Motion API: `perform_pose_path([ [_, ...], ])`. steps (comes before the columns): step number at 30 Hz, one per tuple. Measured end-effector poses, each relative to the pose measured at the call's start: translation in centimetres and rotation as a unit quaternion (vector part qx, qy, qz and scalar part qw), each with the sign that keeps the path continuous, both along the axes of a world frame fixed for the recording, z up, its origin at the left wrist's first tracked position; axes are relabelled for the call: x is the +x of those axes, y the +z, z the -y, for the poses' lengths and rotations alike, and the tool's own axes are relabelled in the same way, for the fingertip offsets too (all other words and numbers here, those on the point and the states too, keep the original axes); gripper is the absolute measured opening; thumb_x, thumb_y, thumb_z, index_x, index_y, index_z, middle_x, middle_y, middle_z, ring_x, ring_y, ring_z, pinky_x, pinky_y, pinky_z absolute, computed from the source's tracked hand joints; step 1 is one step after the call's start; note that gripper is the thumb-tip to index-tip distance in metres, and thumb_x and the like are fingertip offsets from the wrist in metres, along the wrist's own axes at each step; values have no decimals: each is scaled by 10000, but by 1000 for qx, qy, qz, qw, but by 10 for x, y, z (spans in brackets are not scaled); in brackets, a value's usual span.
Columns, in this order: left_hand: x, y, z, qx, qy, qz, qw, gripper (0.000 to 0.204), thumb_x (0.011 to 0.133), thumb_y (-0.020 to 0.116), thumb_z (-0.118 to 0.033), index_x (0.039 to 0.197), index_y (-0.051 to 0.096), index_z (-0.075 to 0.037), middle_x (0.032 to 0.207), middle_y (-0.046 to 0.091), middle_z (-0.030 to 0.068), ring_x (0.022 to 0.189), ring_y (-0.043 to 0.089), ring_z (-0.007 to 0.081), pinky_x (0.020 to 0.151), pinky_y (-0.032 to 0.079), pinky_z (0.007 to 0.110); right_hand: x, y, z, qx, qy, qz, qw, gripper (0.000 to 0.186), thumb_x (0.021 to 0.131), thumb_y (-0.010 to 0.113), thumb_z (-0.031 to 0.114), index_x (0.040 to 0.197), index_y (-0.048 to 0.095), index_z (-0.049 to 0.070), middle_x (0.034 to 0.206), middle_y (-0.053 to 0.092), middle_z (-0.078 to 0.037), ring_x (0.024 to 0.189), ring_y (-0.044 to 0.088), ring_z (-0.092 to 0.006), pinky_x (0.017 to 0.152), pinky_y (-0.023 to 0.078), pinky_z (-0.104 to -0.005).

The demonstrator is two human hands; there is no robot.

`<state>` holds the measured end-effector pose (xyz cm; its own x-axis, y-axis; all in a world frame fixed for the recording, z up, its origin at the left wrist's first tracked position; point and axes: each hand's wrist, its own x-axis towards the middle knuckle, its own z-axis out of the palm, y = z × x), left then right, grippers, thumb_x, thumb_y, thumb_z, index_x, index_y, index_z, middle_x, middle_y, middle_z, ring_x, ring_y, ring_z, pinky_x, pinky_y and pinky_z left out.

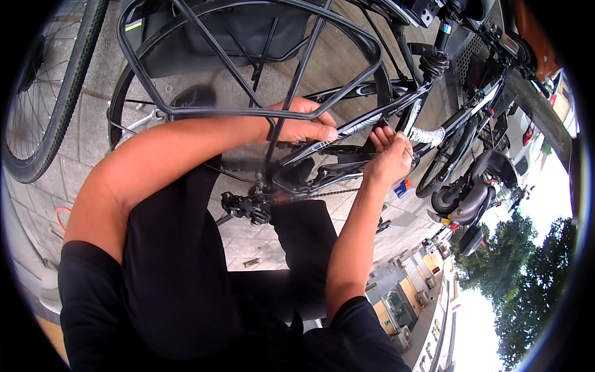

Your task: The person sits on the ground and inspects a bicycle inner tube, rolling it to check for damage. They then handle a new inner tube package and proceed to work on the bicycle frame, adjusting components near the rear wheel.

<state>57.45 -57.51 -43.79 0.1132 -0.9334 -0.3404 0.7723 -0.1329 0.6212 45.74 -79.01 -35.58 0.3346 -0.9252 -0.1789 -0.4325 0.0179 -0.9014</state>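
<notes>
Fingers of our left hand (299,130) are curling partway, the thumb lying against the black frame tube (359,124) of the bicycle; we are not seeing enough to tell whether they are closing round it. Beneath the tube's right end, our right hand (392,158) is bending its fingers close to the thumb, and we cannot tell whether it is pinching anything small. The tube itself is slanting between our two hands. If our left thumb is bearing on smooth paint, we are probably risking a slip that lets the bicycle shift and knocks our right knuckles. Our left forearm is lying close beside the rear rack (242,112), left of the tube, so a sudden jerk could be scraping it. Below the tube, the chain (322,194) is running near our right forearm, possibly smearing it with grease.
</notes>
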Motion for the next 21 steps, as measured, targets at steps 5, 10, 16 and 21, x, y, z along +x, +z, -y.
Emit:
perform_pose_path([
  [5, 3, 3, 0, 43, 27, 24, 998, 406, 1027, 685, -409, 1209, 691, -46, 974, 697, 24, 879, 666, 108, 655, 485, 263, 11, 68, -26, -190, 102, -86, 973, 237, 1071, 625, 168, 1143, 623, -57, 988, 749, -174, 812, 736, -175, 709, 611, -277],
  [10, 1, 2, 1, 57, 38, 53, 996, 374, 1032, 680, -395, 1193, 686, -57, 995, 698, 36, 864, 683, 131, 650, 495, 265, 58, 95, -39, -187, 261, -188, 928, 255, 1039, 694, 173, 1175, 719, -41, 939, 757, -91, 796, 684, -101, 727, 533, -226],
  [16, 2, -2, 2, 62, 65, 72, 993, 387, 1041, 668, -411, 1164, 696, -45, 974, 686, 36, 831, 686, 135, 702, 532, 317, 86, 77, 14, -251, 423, -357, 794, 306, 1040, 675, 276, 1147, 746, -2, 963, 767, -190, 852, 740, -250, 806, 565, -350],
  [21, 3, -2, 1, 67, 64, 63, 994, 408, 1033, 680, -424, 1150, 695, -33, 946, 675, 39, 828, 678, 143, 726, 537, 327, 83, 80, 21, -265, 461, -371, 762, 283, 1038, 672, 255, 1137, 750, 2, 1006, 765, -208, 878, 756, -304, 808, 572, -366],
])
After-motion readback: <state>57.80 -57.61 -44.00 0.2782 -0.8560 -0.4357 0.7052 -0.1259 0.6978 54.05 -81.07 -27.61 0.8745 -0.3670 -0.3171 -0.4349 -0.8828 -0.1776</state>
